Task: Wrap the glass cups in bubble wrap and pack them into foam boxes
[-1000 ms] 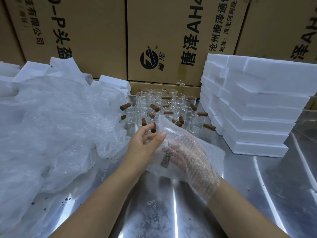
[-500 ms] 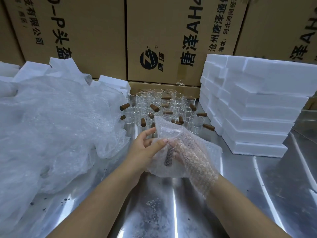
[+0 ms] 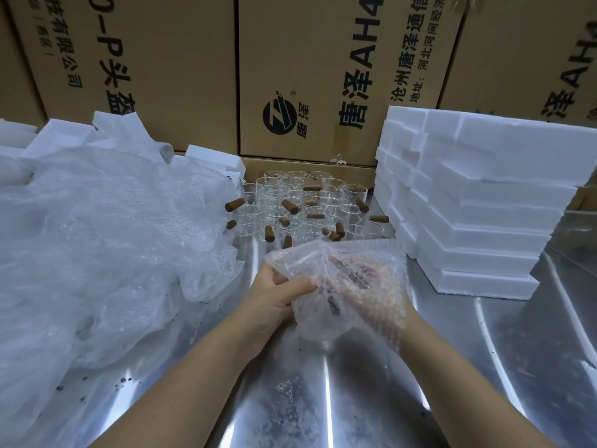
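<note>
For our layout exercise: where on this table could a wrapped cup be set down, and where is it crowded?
Free: table between the forearms, and the stretch right of them, before the foam stack. Crowded: cups behind, wrap heap left.

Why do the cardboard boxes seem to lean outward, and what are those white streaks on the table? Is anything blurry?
Head view: the wide-angle lens bends the cardboard boxes outward toward the edges; light glares in white streaks off the metal table; the bubble wrap hazes the right hand beneath it, so its grip is unclear; the left hand and glass cups look fairly sharp.
</note>
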